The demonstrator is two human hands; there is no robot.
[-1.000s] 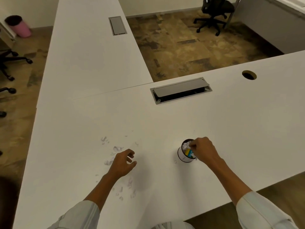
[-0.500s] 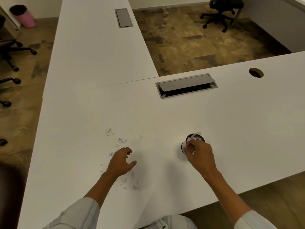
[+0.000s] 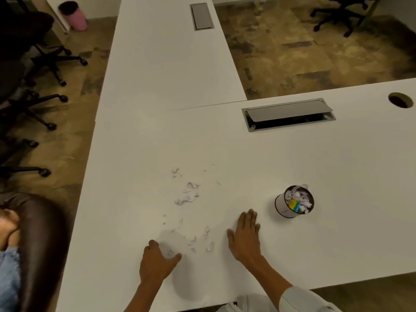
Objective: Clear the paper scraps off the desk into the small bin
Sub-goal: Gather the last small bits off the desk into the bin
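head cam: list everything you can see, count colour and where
desk: one L-shaped run, white, fills the middle
paper scraps: many, white, scattered left of the small bin
small bin: one, white, desk right of centre, full of scraps plus something yellow
cable hatches: two, grey, near one ajar
round cable hole: one, far right
pink bin: one, floor, top left
office chairs: several, black, left and top right
left hand: open, by nearest scraps
right hand: open, flat on desk

Wearing light grey-white long sleeves [image 3: 301,299], pushed up past wrists. Showing two bare hands: left hand [image 3: 155,264], right hand [image 3: 245,239].
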